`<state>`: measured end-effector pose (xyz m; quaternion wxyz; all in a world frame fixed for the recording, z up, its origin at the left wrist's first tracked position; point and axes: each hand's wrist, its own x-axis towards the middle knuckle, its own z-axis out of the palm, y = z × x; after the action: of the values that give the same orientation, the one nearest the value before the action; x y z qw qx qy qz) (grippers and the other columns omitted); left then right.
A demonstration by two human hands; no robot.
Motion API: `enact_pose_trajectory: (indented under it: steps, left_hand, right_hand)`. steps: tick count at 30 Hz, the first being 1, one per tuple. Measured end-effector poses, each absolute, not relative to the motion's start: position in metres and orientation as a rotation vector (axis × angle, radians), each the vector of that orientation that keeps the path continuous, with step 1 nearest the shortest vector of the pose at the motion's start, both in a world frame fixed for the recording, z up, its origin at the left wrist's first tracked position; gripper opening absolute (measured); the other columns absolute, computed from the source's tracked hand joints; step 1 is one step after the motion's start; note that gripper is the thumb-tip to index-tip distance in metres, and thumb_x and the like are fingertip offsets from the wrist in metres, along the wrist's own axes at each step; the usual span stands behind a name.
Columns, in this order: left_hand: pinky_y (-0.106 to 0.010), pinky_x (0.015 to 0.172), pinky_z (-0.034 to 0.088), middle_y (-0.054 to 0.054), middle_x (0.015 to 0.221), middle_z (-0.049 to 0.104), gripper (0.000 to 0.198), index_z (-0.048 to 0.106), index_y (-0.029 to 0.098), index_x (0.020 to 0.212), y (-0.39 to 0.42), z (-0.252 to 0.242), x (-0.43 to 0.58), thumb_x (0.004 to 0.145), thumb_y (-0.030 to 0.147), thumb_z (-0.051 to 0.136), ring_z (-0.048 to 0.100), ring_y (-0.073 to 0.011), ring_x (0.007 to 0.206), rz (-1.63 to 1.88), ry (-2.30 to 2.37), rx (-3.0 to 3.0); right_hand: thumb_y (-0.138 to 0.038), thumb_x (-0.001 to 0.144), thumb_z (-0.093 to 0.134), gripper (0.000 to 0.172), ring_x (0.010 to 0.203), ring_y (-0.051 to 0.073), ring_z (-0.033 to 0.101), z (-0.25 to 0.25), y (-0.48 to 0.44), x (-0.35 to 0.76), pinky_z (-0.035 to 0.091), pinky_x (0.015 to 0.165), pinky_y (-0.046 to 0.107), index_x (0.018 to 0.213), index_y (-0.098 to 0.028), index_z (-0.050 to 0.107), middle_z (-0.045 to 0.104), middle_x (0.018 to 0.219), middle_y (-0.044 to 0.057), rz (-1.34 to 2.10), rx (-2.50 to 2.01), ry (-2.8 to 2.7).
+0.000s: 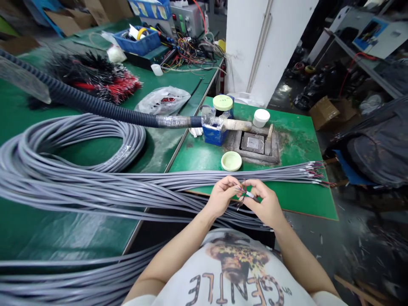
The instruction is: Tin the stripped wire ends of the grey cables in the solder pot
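My left hand and my right hand are raised together above the front edge of a green-topped bench. Between their fingertips they pinch the end of a grey sheathed cable, with thin red and dark wires fanning out from it. My fingers hide part of those wires. Behind my hands, a long bundle of grey cables stretches across the bench, with stripped, white-tipped ends at the right. More grey cable lies in large coils to the left.
A metal solder pot is set into the bench, with a dark corrugated hose running to a blue box beside it. Nearby stand a white tub and a pale green lid. A red-and-black wire bundle and a blue bin lie farther back.
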<state>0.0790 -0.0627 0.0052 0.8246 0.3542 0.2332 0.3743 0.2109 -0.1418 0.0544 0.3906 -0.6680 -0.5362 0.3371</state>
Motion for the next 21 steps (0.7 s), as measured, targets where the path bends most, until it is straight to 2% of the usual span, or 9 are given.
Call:
enact_pose_trajectory:
  steps: [3,6,8,13,16,21]
  left_hand:
    - [-0.02,0.056,0.041,0.003,0.063,0.062,0.018,0.061,0.015,0.07,-0.072,0.007,0.085,0.064,0.021,0.077,0.053,-0.0076,0.056,0.774,0.522,0.675]
    - [-0.021,0.057,0.042,0.002,0.061,0.062,0.019,0.06,0.015,0.071,-0.077,0.009,0.09,0.063,0.02,0.076,0.054,-0.0089,0.055,0.78,0.535,0.64]
    - [-0.022,0.059,0.042,0.002,0.06,0.062,0.019,0.06,0.015,0.072,-0.078,0.009,0.093,0.066,0.024,0.076,0.055,-0.0093,0.056,0.821,0.535,0.639]
    - [-0.023,0.058,0.042,0.001,0.061,0.062,0.021,0.061,0.016,0.074,-0.074,0.011,0.095,0.071,0.032,0.074,0.052,-0.0087,0.055,0.902,0.569,0.71]
    - [-0.025,0.062,0.044,0.0,0.067,0.063,0.016,0.063,0.017,0.077,-0.066,0.013,0.086,0.077,0.032,0.069,0.054,-0.0109,0.06,1.002,0.689,0.994]
    - [-0.034,0.079,0.045,-0.004,0.082,0.068,0.007,0.065,0.02,0.084,-0.036,0.002,0.054,0.084,0.025,0.061,0.06,-0.0178,0.08,1.281,0.944,1.78]
  right_hand:
    - [-0.031,0.081,0.065,0.026,0.048,0.008,0.034,0.054,-0.139,0.208,0.031,0.05,0.022,0.104,-0.02,0.063,0.039,0.051,-0.009,0.714,-1.713,-1.424]
    - [-0.029,0.086,0.06,0.02,0.051,0.008,0.044,0.05,-0.138,0.208,0.036,0.053,0.021,0.104,-0.021,0.064,0.056,0.062,-0.005,0.563,-1.656,-1.482]
    - [-0.027,0.088,0.057,0.016,0.056,0.009,0.05,0.046,-0.137,0.209,0.04,0.057,0.021,0.101,-0.022,0.066,0.063,0.07,-0.002,0.46,-1.621,-1.494]
    - [-0.023,0.086,0.059,0.009,0.061,0.011,0.052,0.046,-0.129,0.216,0.042,0.062,0.023,0.084,-0.021,0.067,0.061,0.069,-0.001,0.33,-1.556,-1.477]
    - [-0.024,0.086,0.059,0.012,0.059,0.011,0.048,0.054,-0.112,0.227,0.039,0.058,0.024,0.079,-0.021,0.067,0.055,0.066,-0.002,0.371,-1.577,-1.525]
    - [-0.024,0.083,0.062,0.011,0.062,0.011,0.05,0.055,-0.061,0.252,0.038,0.058,0.026,0.076,-0.018,0.07,0.056,0.076,0.001,0.463,-1.599,-1.619]
